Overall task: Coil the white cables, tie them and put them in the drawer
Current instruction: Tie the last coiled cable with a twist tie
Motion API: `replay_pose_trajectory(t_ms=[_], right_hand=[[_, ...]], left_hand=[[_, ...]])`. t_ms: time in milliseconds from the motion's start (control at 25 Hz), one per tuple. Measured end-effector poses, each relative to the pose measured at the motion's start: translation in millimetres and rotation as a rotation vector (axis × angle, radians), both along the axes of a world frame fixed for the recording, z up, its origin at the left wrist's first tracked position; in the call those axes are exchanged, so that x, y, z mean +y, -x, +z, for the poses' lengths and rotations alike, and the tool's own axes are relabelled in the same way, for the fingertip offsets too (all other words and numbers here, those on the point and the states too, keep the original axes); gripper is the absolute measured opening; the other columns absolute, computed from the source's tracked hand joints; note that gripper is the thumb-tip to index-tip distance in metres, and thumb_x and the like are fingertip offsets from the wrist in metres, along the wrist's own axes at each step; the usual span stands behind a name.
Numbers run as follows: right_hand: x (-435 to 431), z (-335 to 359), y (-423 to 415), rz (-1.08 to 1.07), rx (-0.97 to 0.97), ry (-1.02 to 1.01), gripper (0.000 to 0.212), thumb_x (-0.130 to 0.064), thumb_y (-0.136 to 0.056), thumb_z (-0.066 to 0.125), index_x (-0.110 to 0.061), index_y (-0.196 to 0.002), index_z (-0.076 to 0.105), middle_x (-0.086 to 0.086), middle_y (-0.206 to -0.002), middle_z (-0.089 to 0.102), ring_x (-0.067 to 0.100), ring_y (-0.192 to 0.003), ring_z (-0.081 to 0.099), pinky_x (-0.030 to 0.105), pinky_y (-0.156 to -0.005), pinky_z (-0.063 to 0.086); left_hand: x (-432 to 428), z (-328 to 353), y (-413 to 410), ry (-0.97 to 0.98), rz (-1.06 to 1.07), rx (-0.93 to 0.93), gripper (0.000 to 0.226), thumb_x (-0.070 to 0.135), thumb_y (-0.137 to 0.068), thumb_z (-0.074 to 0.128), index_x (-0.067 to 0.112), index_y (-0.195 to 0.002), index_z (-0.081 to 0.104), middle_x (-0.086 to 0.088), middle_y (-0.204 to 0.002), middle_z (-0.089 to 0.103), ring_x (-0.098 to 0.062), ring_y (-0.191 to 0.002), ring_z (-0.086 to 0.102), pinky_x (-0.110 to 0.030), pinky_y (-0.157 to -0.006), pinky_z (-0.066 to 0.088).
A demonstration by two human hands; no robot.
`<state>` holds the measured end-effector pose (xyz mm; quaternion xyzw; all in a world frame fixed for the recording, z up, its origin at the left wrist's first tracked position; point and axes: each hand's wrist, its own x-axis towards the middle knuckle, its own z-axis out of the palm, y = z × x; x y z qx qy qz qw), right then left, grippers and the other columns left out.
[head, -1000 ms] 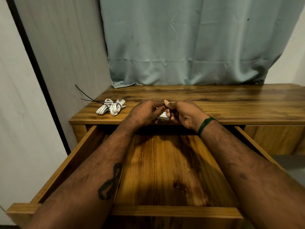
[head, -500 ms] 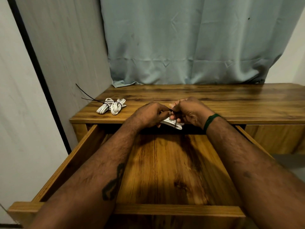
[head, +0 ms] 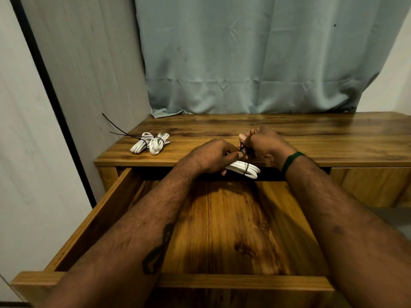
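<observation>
My left hand [head: 211, 155] holds a coiled white cable [head: 243, 168] just above the back of the open drawer [head: 242, 282]. A black tie [head: 246, 167] runs round the coil. My right hand [head: 263, 144] pinches the tie's loose end right above the coil, fingers closed on it. Two more coiled white cables [head: 151, 143], each bound with a black tie, lie side by side on the desk top [head: 311, 138] at the left. Their long tie tails stick out to the left past the desk edge.
The drawer is pulled far out toward me and its wooden bottom [head: 233, 218] is bare. A grey wall panel [head: 89, 63] stands left of the desk. A blue curtain [head: 255, 63] hangs behind it.
The coil has come out from between my hands and now hangs lower, over the drawer's back edge. My right hand has risen and drawn the tie end upward.
</observation>
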<state>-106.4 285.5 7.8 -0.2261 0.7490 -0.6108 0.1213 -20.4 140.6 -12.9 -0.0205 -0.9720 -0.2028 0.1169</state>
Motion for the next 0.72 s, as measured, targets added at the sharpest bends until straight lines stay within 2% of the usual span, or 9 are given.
replay_pose_trajectory(t_ms=[160,240,440,600,720], right_hand=[[-10.9,-3.4,-2.3,-0.158,0.167,0.046,0.025,-0.019,-0.102,0.053,-0.010,-0.079,0.059,0.008,-0.067,0.061,0.017,-0.048,0.052,0.027,-0.049,0.045],[-11.5,-4.7,-2.3,-0.120,0.206,0.031,0.030,-0.019,-0.103,0.050,-0.011,-0.075,0.056,0.008,-0.064,0.061,0.017,-0.047,0.052,0.027,-0.049,0.043],[-4.9,0.7,-7.1,-0.059,0.286,-0.108,0.023,-0.021,-0.104,0.051,-0.014,-0.082,0.054,0.005,-0.071,0.065,0.016,-0.056,0.057,0.029,-0.053,0.049],[2.4,9.6,-10.7,0.046,0.206,-0.127,0.017,-0.017,-0.100,0.059,-0.009,-0.084,0.061,0.011,-0.074,0.063,0.019,-0.060,0.056,0.032,-0.055,0.049],[0.4,7.3,-17.0,0.011,0.247,-0.196,0.024,-0.018,-0.102,0.054,-0.006,-0.083,0.061,0.017,-0.076,0.067,0.024,-0.061,0.058,0.032,-0.053,0.049]], left_hand=[[-1.1,6.7,-4.4,-0.038,-0.020,0.021,0.032,0.046,-0.104,0.048,0.030,-0.084,0.068,-0.007,-0.063,0.072,-0.004,-0.043,0.046,-0.026,-0.052,0.033],[0.0,6.2,-4.7,-0.085,-0.033,0.000,0.034,0.045,-0.104,0.050,0.031,-0.077,0.065,-0.008,-0.064,0.072,-0.009,-0.045,0.046,-0.027,-0.051,0.033],[-0.2,0.1,-2.9,-0.171,-0.042,-0.029,0.029,0.048,-0.103,0.050,0.045,-0.079,0.066,-0.004,-0.059,0.069,-0.012,-0.048,0.047,-0.029,-0.053,0.035],[-5.0,-2.8,-5.4,-0.160,0.012,-0.024,0.030,0.047,-0.104,0.046,0.037,-0.084,0.066,-0.008,-0.068,0.072,-0.001,-0.042,0.046,-0.027,-0.056,0.034],[-3.0,-4.4,-5.1,-0.156,0.014,-0.039,0.030,0.044,-0.104,0.047,0.035,-0.083,0.065,-0.009,-0.072,0.074,-0.009,-0.048,0.048,-0.029,-0.055,0.036]])
